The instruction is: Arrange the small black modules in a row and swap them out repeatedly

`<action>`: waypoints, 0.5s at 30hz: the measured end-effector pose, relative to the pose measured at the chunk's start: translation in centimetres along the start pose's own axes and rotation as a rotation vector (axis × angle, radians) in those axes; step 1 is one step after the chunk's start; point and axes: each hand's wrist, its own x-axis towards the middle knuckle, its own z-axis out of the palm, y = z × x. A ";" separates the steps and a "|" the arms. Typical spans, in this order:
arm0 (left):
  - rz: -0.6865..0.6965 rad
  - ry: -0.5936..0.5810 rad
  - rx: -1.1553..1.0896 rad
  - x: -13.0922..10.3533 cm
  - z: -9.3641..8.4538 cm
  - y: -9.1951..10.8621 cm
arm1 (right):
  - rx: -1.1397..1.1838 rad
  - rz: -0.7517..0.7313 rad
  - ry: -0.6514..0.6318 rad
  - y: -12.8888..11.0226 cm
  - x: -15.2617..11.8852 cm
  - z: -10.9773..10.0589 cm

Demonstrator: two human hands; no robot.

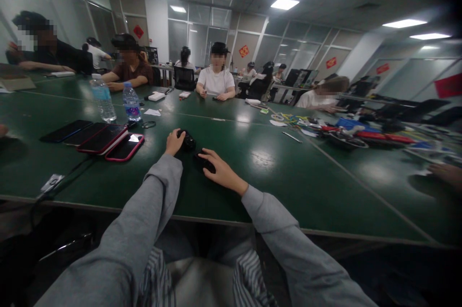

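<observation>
- Two black things, perhaps computer mice, were near the middle of the frame, on the green table (pixel 267 201): the left black thing (pixel 189 141) by the left hand (pixel 174 143), the right black thing (pixel 209 166) under the right hand (pixel 225 172).
- The left fingers were curled against the left one's side; whether they gripped it firmly, I could not tell. The right hand's thumb and fingers were bent around the other.
- The two lay just beside each other, so a sideways push of either hand could have knocked them together.
- Both were dark and partly covered by the hands, so a finger could have landed in the wrong spot unseen.
- A loose grip could have let either one slip on the smooth tabletop.
- A wide sweep to the left could have hit the phones (pixel 102 139) or a bottle, as the bottles (pixel 132 104) stood upright and could have tipped.
- Counted: two black things, two bottles at upper left, what looked like four phones at left, one thin pen-like stick (pixel 292 137) right of centre, and one white tag (pixel 52 183) at lower left.
</observation>
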 end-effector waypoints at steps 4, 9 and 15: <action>-0.020 -0.039 -0.045 -0.1 -0.2 0.3 | -0.158 0.169 0.124 3.6 0.5 -0.1; -0.010 -0.151 -0.050 -0.6 0.2 0.8 | -0.217 0.317 0.312 7.9 3.4 0.7; 0.012 -0.190 0.039 -0.6 0.4 1.0 | -0.013 0.353 0.331 9.0 4.3 1.3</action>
